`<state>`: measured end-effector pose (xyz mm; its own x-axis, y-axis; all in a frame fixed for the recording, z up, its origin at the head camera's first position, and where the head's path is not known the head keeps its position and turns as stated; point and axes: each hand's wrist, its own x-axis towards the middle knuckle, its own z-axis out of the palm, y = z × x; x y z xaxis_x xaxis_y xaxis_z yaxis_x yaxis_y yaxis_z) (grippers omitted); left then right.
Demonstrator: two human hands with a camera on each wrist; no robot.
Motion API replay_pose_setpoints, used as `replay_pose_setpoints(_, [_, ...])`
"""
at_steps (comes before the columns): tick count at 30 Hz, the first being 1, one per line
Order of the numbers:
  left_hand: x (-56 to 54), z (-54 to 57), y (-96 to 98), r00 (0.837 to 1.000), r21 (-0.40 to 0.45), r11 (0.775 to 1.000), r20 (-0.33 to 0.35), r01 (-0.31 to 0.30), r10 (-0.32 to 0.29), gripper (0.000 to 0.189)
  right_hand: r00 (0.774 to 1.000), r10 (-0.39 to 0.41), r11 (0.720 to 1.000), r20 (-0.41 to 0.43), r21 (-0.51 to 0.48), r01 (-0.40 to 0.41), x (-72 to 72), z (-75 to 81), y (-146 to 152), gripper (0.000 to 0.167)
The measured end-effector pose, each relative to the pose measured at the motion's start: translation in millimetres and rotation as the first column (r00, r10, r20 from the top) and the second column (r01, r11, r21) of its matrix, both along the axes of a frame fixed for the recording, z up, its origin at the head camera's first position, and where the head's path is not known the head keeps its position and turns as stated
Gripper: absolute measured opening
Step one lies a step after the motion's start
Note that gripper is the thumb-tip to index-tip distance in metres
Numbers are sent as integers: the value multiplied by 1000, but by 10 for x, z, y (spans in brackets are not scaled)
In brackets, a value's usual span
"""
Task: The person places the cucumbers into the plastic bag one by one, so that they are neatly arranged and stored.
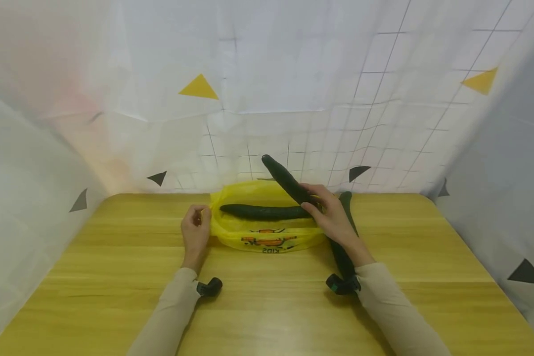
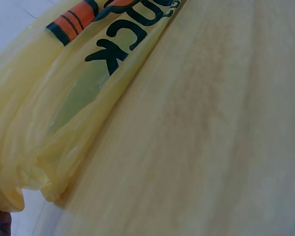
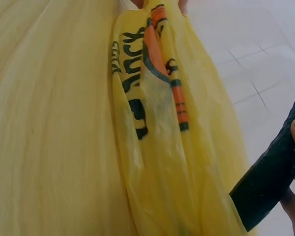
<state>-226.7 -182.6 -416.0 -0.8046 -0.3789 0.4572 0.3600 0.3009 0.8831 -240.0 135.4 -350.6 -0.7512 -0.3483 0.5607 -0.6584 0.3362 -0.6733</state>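
A yellow plastic bag with a printed front lies with its mouth spread, and one dark green cucumber is inside. At the bag's left edge, my left hand pinches the plastic. My right hand grips another cucumber by its lower right end, tilted up to the left over the bag's right side. The right wrist view shows this cucumber with its lower end overlapped by the bag. In the left wrist view, the bag is stretched, with a greenish shape showing through.
More cucumber shows right of the bag, above my right wrist and below it, partly hidden by the hand and forearm. All this is on a wooden table. White patterned sheets stand behind and at both sides.
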Motion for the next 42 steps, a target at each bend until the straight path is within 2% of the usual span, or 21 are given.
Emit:
replay_pose_setpoints(6, [5, -7, 6, 1000, 11, 1000, 1, 1, -1, 15, 1000, 5, 999, -25, 43, -4, 8, -59, -94, 42])
replay_pose_setpoints(13, [13, -1, -3, 1000, -1, 1000, -7, -11, 11, 15, 999, 5, 999, -39, 48, -3, -238, -365, -48, 45])
replay_pose_setpoints(18, [4, -9, -19, 1000, 8, 1000, -16, -20, 21, 14, 999, -7, 996, -35, 85, 10, -221, -351, -77, 43])
replay_pose_setpoints(25, [6, -1, -14, 1000, 19, 999, 6, -29, 29, 14, 998, -5, 981, -59, 194, 17, -225, -360, -164, 40])
replay_pose_setpoints(32, [14, 23, 12, 1000, 22, 1000, 20, -19, 19, 14, 1000, -5, 975, -14, 222, 8, -218, -397, -214, 38])
replay_pose_setpoints(42, [1, 8, -4, 1000, 18, 1000, -20, -9, 9, 15, 999, -13, 954, -34, 300, 22, -184, -418, -317, 39])
